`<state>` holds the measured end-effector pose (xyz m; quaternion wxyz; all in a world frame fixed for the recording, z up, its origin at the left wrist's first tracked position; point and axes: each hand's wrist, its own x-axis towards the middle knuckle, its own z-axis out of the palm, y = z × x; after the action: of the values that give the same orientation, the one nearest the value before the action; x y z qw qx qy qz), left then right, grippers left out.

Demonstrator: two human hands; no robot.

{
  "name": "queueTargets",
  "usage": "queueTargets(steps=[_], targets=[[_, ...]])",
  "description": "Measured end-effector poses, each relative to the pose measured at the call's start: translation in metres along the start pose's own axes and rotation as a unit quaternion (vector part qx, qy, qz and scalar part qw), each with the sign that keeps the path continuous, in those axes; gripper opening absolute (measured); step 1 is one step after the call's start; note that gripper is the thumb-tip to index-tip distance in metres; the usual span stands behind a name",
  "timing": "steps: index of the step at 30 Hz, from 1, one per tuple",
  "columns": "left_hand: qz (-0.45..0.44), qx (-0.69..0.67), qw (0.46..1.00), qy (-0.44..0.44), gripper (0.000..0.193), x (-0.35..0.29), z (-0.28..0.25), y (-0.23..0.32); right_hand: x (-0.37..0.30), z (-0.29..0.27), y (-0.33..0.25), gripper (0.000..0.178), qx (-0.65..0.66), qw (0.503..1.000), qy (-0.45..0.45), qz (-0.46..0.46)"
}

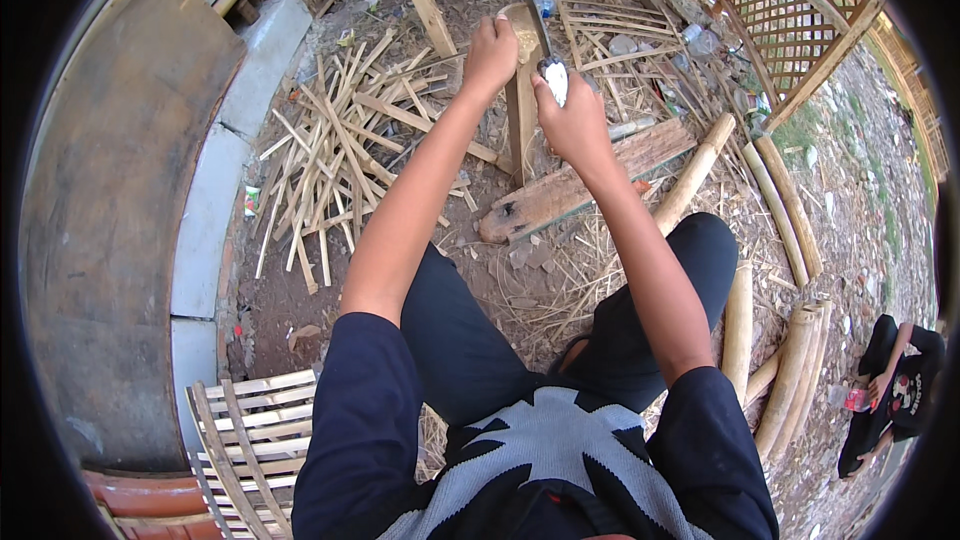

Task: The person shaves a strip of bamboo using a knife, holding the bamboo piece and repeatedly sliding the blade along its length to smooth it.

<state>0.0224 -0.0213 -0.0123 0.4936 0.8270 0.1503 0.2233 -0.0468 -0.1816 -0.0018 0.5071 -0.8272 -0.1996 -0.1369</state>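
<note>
One upright pale bamboo piece (521, 100)

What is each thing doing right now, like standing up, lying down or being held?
Left hand: gripping the top of the bamboo piece.
Right hand: closed on the knife handle.
Knife: held, blade raised over the bamboo.
Bamboo piece: standing upright.
Bamboo strips: lying scattered.
Plank: lying flat.
Bamboo poles: lying on the ground.

Sunlit dirt ground (300, 310) strewn with bamboo strips (340, 155); a concrete wall (110, 240) at the left edge, lattice panels (790, 0) at the far right corner.
</note>
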Motion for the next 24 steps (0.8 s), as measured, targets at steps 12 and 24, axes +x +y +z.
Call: queueTargets(steps=[12,24], targets=[[-0.003,-0.001,1.000,-0.012,0.064,-0.001,-0.004,-0.001,-0.003,0.000,-0.009,0.043,-0.020,0.999,-0.025,0.041],[0.006,-0.058,0.998,-0.023,0.060,0.002,0.001,-0.010,-0.003,0.002,-0.004,0.041,-0.020,0.999,-0.017,0.033]])
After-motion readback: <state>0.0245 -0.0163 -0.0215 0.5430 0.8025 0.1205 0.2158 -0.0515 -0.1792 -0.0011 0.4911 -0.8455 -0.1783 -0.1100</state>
